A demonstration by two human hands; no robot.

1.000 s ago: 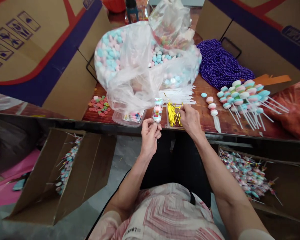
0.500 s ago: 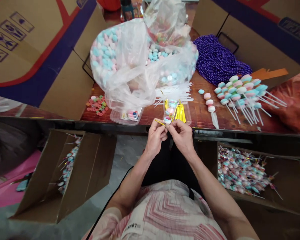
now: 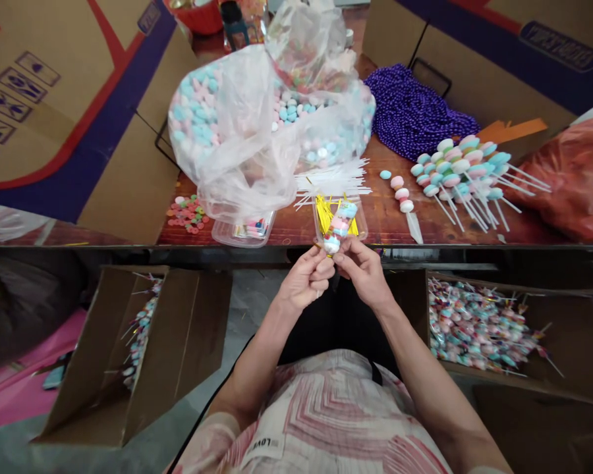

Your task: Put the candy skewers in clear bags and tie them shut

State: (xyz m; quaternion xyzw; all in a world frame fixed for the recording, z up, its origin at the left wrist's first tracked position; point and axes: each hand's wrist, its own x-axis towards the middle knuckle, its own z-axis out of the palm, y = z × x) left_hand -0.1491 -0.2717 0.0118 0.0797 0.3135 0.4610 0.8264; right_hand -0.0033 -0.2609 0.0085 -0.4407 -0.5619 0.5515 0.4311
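At the table's front edge, my two hands meet below a wrapped marshmallow skewer (image 3: 342, 222) of pink, blue and white candies, tilted up and to the right. My left hand (image 3: 304, 278) is closed, its fingertips pinching at the skewer's lower end, where a bit of gold twist tie (image 3: 330, 255) shows. A short white stick end pokes out under that hand. Thumb and fingers of my right hand (image 3: 364, 271) pinch the same lower end from the other side. Just behind is a clear tray (image 3: 364, 227) holding gold twist ties (image 3: 325, 212); the skewer covers part of it.
White sticks (image 3: 333, 179) lie behind the tray, before a big bag of marshmallows (image 3: 197, 108). Unwrapped skewers (image 3: 462, 164) are piled at right, near purple cord (image 3: 415, 108). Cartons with wrapped skewers stand below, left (image 3: 178, 355) and right (image 3: 568, 342). Gummy rings (image 3: 188, 214) lie left.
The gold twist tie that stuck out from my left fingers is now mostly hidden at the skewer's lower end. The skewer tilts further right, and the view has shifted slightly.
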